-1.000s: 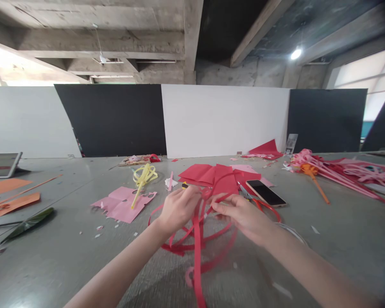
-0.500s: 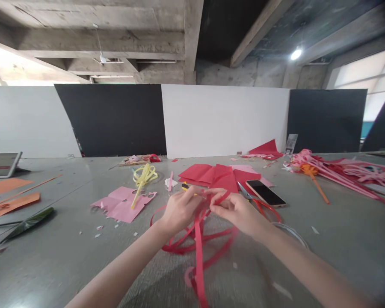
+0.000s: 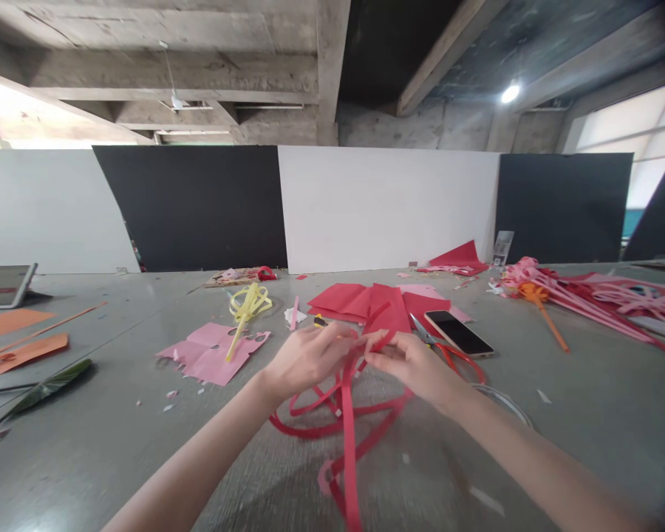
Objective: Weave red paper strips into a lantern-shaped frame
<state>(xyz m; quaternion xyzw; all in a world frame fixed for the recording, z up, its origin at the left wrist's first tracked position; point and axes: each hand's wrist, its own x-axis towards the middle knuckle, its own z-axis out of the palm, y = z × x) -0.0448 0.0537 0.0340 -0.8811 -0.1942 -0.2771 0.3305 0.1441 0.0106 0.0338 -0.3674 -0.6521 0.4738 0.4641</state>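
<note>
Red strips [image 3: 349,436] hang in loops and trail down the grey table toward its near edge. At their upper end my left hand [image 3: 315,356] is closed in a pinch on them. Close beside it, fingertips almost touching, my right hand [image 3: 402,358] pinches the same red strips, and a short end sticks up above its fingers. Folded red sheets [image 3: 340,301] lie just behind both hands. Scissors with orange-red handles [image 3: 448,358] rest right of my right hand. A yellow-and-black tool [image 3: 320,321] is partly hidden behind my left hand.
A phone [image 3: 459,333] lies behind the right forearm. Pink paper [image 3: 216,353] with a yellow strip flower [image 3: 249,303] is at left. Further left are orange sheets [image 3: 27,355], a green leaf [image 3: 49,388] and a tablet [image 3: 3,284]. Pink strips [image 3: 565,295] are piled at right.
My left hand has shifted slightly left and turned flatter. The hanging red strip has swung a little right, and the loops around it have changed shape.
</note>
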